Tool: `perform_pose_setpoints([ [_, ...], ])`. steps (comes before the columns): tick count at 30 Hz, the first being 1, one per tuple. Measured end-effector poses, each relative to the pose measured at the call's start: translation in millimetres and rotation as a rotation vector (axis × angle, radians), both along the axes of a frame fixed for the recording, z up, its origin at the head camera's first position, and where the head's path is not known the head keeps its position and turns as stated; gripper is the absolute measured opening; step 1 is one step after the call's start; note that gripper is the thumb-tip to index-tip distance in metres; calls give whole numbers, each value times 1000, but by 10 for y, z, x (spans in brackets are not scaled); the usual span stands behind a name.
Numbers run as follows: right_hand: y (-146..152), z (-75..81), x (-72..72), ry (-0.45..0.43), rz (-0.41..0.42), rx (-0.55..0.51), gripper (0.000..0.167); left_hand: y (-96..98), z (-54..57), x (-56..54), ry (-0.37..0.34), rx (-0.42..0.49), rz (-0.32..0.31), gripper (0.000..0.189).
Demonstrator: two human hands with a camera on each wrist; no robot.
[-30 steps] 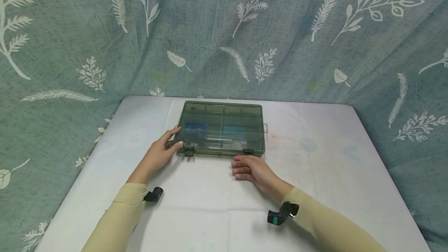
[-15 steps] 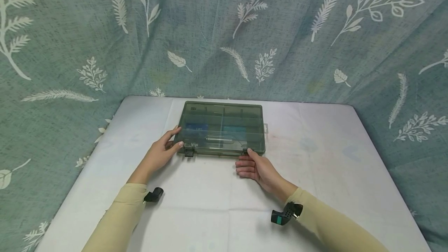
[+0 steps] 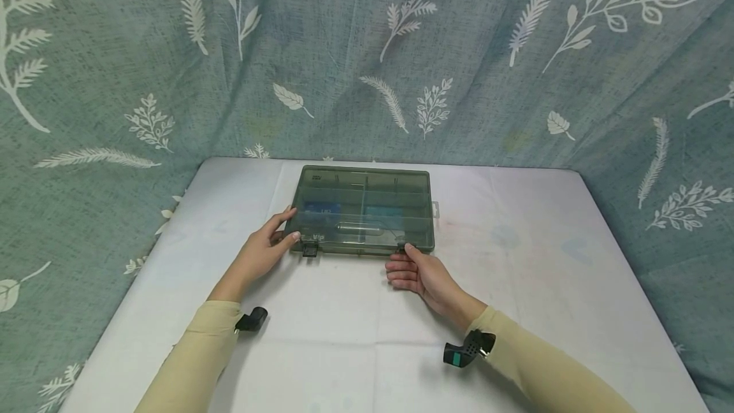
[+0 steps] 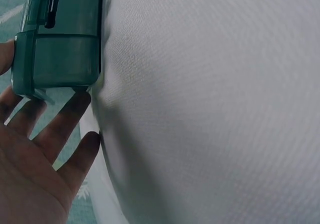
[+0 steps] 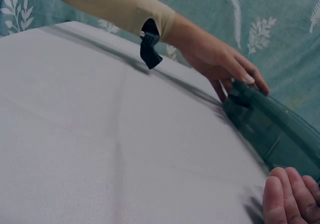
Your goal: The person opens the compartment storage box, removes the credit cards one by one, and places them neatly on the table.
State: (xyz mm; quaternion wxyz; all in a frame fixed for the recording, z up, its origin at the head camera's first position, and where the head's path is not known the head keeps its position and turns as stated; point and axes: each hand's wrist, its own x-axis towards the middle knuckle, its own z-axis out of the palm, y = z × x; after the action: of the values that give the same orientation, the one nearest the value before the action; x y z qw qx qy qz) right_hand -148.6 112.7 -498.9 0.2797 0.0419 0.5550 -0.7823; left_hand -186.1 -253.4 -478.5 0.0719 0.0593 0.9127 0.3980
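A translucent green compartment box (image 3: 367, 199) lies flat with its lid down near the back of the table. My left hand (image 3: 260, 252) holds its left end, thumb on the front corner of the lid and fingers spread against the side. The left latch (image 3: 310, 249) juts out from the front, also visible as a dark latch (image 4: 52, 6) in the left wrist view. My right hand (image 3: 427, 279) touches the right latch (image 3: 401, 248) with its thumb. Its other fingers (image 5: 290, 196) lie loosely bent in front of the box; the thumb is hidden in the right wrist view.
Through the lid show a dark blue item (image 3: 322, 209) and a lighter blue one (image 3: 384, 213) in separate compartments. A white cloth (image 3: 516, 273) covers the table. Leaf-patterned green-blue fabric (image 3: 344, 50) hangs behind and at both sides.
My right hand has shifted slightly right and its thumb has come up onto the right latch. The left hand and the box have stayed in place.
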Motion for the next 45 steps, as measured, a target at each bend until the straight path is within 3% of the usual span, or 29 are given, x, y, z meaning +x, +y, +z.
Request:
perform_pose_setpoints([
  [7, -26, -13, 29, 29, -7, 42, 43, -12, -3, -3, -1, -1, 5, 66],
  [13, -19, -44, 39, 41, 2, 71, 39, -6, -9, -10, -5, 3, 3, 66],
  [33, 35, -69, 30, 46, 51, 56, 43, 0, 0, 12, -6, 9, -2, 66],
  [45, 159, -45, 96, 40, -6, 105, 46, -12, -15, 6, -2, 19, -4, 66],
])
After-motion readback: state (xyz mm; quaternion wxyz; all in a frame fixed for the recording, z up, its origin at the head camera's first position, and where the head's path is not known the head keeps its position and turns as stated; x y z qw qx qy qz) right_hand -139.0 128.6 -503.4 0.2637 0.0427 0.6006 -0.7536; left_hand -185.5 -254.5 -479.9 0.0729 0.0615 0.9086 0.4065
